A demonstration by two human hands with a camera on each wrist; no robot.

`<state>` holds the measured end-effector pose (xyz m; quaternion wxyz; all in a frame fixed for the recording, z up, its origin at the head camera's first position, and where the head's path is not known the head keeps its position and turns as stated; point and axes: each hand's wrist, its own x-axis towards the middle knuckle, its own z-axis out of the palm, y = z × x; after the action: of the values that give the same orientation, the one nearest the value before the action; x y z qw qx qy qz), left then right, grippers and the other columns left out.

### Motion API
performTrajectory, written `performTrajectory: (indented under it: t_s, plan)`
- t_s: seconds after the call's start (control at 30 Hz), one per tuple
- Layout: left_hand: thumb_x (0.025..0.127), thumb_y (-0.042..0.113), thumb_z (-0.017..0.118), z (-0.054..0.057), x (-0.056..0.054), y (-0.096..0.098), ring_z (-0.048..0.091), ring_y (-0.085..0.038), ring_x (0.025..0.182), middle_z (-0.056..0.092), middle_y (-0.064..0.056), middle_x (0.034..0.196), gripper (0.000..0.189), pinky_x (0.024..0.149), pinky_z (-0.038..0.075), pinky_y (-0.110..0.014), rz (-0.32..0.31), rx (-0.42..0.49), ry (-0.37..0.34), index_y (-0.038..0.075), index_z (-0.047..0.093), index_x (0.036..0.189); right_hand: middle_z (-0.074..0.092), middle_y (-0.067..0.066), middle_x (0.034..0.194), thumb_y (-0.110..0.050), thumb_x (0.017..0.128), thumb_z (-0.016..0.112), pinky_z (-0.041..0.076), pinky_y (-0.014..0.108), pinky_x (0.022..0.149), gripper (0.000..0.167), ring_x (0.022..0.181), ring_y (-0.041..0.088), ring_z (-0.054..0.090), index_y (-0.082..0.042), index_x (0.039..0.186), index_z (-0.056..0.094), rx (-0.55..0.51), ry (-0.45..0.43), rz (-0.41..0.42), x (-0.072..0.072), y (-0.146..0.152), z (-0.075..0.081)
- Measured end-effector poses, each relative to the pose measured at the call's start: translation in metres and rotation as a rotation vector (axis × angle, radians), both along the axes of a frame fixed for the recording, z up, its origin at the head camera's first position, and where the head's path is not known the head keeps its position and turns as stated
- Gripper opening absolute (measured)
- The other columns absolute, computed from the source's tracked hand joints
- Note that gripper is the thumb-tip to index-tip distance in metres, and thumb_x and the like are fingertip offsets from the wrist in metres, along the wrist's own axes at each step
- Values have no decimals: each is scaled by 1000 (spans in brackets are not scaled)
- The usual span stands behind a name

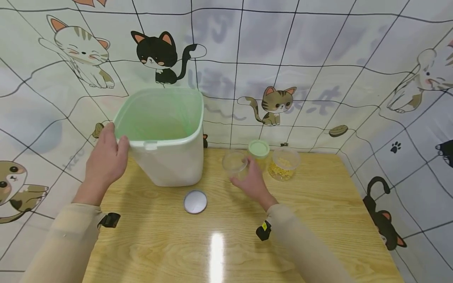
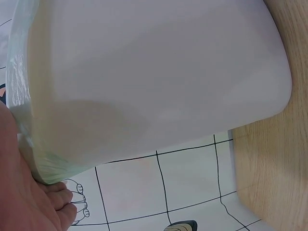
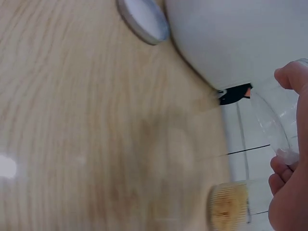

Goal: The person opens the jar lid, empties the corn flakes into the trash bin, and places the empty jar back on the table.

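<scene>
Gripping the bin [image 1: 177, 165] at its near left corner, your left hand [image 1: 107, 159] has fingers and thumb bent around the rim; hold it lightly so it won't tip. Your right hand [image 1: 254, 181] pinches the clear jar [image 1: 232, 163], just right of the bin; whether it is lifted, I can't tell. Squeeze gently and steer clear of the tub of yellow bits [image 1: 281, 171], the green-topped jar [image 1: 259, 149] and the loose round lid [image 1: 195, 201]. No label shows; the faint characters [image 1: 323, 98] behind are unreadable.
</scene>
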<state>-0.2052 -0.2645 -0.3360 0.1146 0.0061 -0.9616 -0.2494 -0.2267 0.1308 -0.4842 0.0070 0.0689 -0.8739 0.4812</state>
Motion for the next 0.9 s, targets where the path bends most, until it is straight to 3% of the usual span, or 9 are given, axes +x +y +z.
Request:
performTrajectory:
  t_s: [0.27, 0.5, 0.73, 0.9]
  plan:
    - [102, 39, 13, -2, 2, 1, 28, -56, 136, 4, -22, 163, 68, 102, 28, -72, -8, 2, 3, -1, 0, 156, 37, 16, 150, -34, 79, 81, 33, 50, 116, 93, 142, 33, 36, -6, 147, 25, -34, -135, 2, 3, -7, -30]
    - [102, 39, 14, -1, 0, 0, 26, -54, 139, 3, -20, 164, 68, 103, 27, -71, -2, 2, 0, 1, -1, 156, 39, 17, 148, -39, 73, 85, 37, 52, 111, 95, 135, 34, 40, -5, 146, 35, 55, -68, -25, -5, -16, -45]
    - [102, 38, 14, -5, -1, -1, 25, -52, 141, 2, -18, 164, 68, 104, 27, -71, 8, 13, 1, 1, -1, 156, 38, 17, 148, -37, 73, 86, 35, 50, 114, 93, 137, 34, 38, -7, 146, 38, 53, -135, -99, -15, -25, -56]
    - [101, 38, 15, -4, -1, -1, 27, -52, 140, 3, -17, 164, 67, 103, 28, -71, 10, 16, 9, 3, -1, 157, 46, 17, 143, -33, 74, 85, 36, 48, 114, 90, 134, 33, 43, -3, 144, 37, 92, -111, -114, -22, -34, -63]
